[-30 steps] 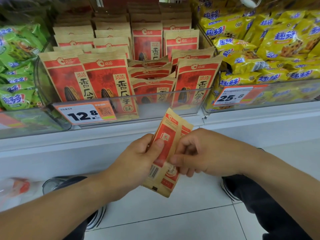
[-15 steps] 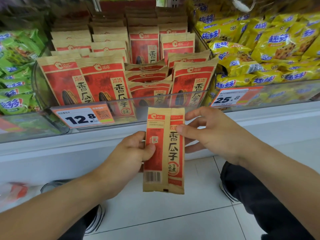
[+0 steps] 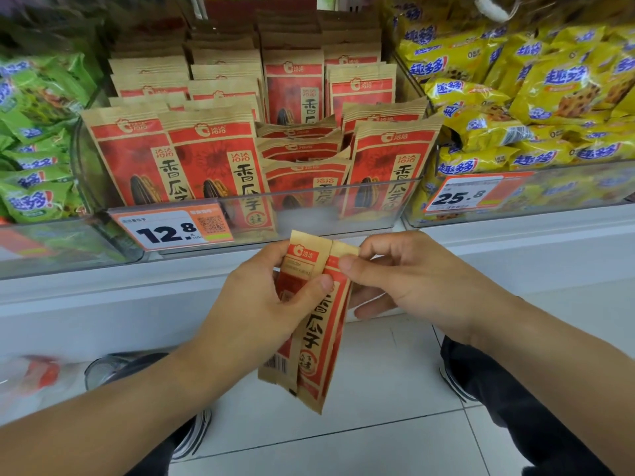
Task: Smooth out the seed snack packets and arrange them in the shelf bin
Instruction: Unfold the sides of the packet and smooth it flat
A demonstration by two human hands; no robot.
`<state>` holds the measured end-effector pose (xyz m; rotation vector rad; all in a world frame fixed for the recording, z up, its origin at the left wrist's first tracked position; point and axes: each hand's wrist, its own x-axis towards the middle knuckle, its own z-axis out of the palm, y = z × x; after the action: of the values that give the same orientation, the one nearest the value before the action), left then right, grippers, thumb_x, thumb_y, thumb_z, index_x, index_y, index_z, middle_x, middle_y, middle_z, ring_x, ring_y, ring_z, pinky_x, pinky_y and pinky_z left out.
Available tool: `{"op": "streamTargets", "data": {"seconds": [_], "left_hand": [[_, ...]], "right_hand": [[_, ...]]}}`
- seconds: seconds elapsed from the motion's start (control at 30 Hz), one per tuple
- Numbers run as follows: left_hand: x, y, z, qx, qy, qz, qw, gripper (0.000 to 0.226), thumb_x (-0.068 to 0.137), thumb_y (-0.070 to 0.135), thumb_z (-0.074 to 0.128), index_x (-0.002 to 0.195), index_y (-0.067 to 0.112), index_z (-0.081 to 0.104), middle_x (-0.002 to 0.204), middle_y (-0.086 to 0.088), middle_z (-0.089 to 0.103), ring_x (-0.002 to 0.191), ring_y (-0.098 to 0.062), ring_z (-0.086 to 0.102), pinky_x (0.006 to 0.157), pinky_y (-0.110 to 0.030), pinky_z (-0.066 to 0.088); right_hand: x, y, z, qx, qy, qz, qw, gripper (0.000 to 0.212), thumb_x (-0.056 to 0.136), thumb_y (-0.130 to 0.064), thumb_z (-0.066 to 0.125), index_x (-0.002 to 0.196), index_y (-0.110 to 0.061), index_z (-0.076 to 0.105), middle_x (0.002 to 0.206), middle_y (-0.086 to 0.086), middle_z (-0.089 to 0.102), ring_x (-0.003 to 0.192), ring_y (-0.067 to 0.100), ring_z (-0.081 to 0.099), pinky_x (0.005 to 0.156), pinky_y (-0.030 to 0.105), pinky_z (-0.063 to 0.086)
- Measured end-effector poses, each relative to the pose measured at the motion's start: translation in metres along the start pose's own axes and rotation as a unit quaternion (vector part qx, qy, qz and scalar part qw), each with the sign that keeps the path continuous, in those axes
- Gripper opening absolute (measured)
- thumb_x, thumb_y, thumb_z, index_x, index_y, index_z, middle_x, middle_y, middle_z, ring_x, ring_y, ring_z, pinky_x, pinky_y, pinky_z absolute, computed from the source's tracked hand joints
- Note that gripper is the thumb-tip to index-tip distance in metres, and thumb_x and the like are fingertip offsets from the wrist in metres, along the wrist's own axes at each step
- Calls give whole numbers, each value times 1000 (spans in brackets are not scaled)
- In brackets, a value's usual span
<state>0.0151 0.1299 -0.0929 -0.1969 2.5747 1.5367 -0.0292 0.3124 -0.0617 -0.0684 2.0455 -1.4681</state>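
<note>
Currently holding one folded seed packet [image 3: 311, 324] below and in front of the shelf bin [image 3: 343, 204]: left hand [image 3: 264, 304] gripping its upper left, right hand [image 3: 395, 280] pinching the top corner. Most packets [image 3: 213, 166] already standing in bin; middle stack [image 3: 302, 149] slumping, still needing tidying.

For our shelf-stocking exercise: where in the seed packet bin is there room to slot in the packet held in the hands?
The seed packet bin has a sunken gap at front centre, where slumped packets sit low between the upright packets on the left and right. The rear rows stand tightly packed. The held packet is still folded lengthwise.
</note>
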Motion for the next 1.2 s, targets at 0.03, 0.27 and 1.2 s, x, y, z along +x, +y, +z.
{"op": "streamTargets", "data": {"seconds": [0.03,0.27,1.2], "left_hand": [[0,0,-1,9,-4,0,1000,27,81,47,69,106,36,64,93,22,72,86,4,67,78,-25,55],[0,-3,2,42,-23,11,999,19,93,40,55,109,33,63,88,13,73,78,-4,69,76,-35,59],[-6,2,-1,81,-183,-28,979,125,62,52,82,144,61,-11,134,29,43,117,6,50,94,-17,47]], "right_hand": [[0,0,0,-3,1,-1,1000,22,96,-23,63,81,-7,63,84,13,77,81,24,76,83,43,61],[-3,0,4,-14,4,-10,1000,20,93,-19,67,83,-3,66,86,15,76,85,29,74,81,41,61],[8,4,-9,1,104,-20,994,15,92,-14,69,105,-7,64,95,9,75,74,17,75,65,35,63]]}}
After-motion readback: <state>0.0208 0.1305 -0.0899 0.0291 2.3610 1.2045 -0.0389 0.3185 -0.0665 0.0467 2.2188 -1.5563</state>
